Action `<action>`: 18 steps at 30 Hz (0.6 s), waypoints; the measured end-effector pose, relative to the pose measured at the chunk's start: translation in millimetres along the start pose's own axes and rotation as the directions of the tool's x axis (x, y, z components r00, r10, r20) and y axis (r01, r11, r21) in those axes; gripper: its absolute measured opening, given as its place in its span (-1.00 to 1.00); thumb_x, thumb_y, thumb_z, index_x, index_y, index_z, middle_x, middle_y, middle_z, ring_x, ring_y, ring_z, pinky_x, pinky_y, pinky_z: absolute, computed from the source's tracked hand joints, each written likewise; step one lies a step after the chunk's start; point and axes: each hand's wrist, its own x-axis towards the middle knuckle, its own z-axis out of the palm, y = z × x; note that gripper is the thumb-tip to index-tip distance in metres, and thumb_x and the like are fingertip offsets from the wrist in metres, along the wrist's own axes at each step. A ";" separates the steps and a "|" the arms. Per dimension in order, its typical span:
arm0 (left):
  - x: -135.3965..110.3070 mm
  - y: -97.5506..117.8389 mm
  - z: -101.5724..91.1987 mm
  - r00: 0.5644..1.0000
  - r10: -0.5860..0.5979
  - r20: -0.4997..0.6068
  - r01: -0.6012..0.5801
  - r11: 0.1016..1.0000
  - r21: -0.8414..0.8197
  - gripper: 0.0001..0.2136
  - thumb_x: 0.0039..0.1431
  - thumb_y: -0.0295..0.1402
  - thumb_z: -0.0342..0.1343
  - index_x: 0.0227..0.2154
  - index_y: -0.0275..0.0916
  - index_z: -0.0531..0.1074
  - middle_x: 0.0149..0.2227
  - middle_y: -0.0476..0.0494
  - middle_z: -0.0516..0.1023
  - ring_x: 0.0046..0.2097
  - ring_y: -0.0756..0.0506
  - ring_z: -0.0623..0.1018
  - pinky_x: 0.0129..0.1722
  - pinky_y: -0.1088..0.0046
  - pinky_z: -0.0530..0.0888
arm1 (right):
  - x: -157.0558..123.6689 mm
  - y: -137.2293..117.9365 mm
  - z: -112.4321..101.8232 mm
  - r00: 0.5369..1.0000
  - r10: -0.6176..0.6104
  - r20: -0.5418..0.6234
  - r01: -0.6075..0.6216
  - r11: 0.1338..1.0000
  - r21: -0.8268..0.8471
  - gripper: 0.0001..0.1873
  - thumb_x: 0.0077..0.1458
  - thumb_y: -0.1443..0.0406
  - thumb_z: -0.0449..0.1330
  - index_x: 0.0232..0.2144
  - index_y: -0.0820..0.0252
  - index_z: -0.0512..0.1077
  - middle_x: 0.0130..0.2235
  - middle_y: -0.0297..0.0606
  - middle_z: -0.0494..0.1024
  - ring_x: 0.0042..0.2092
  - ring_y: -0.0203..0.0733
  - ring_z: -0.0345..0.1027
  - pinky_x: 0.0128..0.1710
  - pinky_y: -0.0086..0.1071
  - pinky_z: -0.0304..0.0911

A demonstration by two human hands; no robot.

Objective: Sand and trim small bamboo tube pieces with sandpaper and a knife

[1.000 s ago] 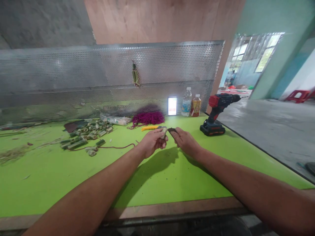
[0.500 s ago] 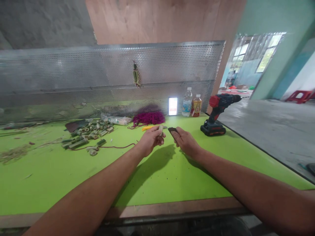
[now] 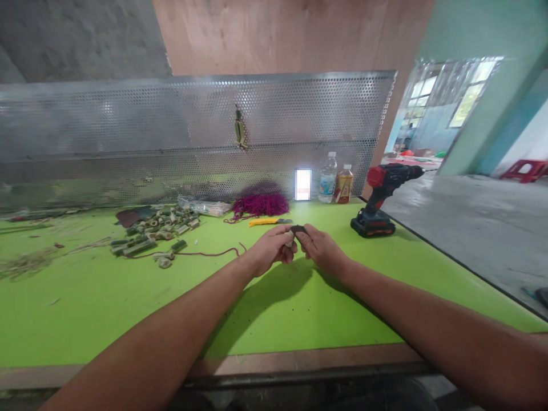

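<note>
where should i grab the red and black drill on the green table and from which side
Probably the black handle of the drill, between the red-capped body and the battery base. It stands upright on that base with the chuck pointing right, so come from the left, behind the red cap.

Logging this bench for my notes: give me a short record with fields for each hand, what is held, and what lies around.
Right hand: pinches a dark piece
Left hand: fingers curled, tips at the dark piece; own hold hidden
Surface: green table
Behind hands: yellow-handled knife, magenta cord
To the left: bamboo pieces
To the right: drill, upright
</note>
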 end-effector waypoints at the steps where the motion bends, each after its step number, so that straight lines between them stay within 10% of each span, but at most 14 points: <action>1: -0.2 0.4 -0.1 1.000 0.009 0.009 -0.009 1.000 -0.012 -0.80 0.22 -0.36 0.03 -0.12 -0.30 0.35 -0.49 -0.04 0.43 -0.60 0.06 0.40 -0.60 0.55 0.31 | 0.0 0.0 -0.6 1.000 0.006 0.003 -0.006 1.000 0.004 -0.67 0.35 0.09 -0.11 -0.35 0.14 0.26 -0.53 -0.38 0.35 -0.51 -0.29 0.20 -0.49 -0.41 -0.01; 18: -1.8 -0.6 -6.5 0.994 0.028 0.102 -0.007 0.979 -0.202 -0.60 0.19 -0.27 0.16 0.06 -0.20 0.26 -0.39 -0.03 0.41 -0.49 0.05 0.45 -0.51 0.56 0.31 | -0.4 4.1 -0.4 0.994 0.079 -0.077 -0.074 0.995 0.067 -0.64 0.33 0.05 -0.09 -0.39 0.13 0.24 -0.55 -0.41 0.33 -0.53 -0.30 0.20 -0.50 -0.41 0.00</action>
